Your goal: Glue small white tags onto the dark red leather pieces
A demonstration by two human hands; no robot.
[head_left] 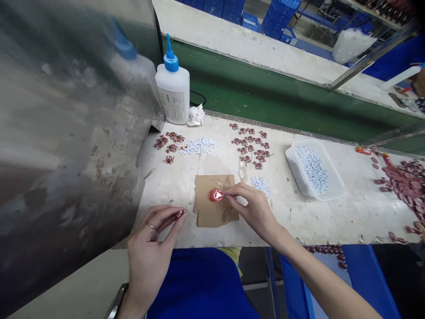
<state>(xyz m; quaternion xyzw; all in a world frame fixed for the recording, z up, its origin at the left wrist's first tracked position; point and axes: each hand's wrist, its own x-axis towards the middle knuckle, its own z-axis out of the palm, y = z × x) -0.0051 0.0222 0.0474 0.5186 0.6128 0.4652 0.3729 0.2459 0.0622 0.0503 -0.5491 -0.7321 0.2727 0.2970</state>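
Note:
My left hand (151,241) is at the near edge of the table, thumb and fingers pinching a small brown piece (179,214), mostly covered by the fingertips. My right hand (252,206) reaches over a square of brown cardboard (206,215), fingertips pressed together at the rim of a small round red dish (212,200). What those fingers pinch is too small to make out. A glossy whitish patch shows inside the dish. A small pile of white-and-blue bits (261,185) lies just beyond my right hand.
Brown pieces (250,141) and more white-and-blue bits (199,146) lie farther back. A glue-type bottle (174,93) stands beside a crumpled tissue (196,116). On the right are a plastic tub (337,188) of bits and a brown heap (407,179). A metal panel (76,110) walls the left.

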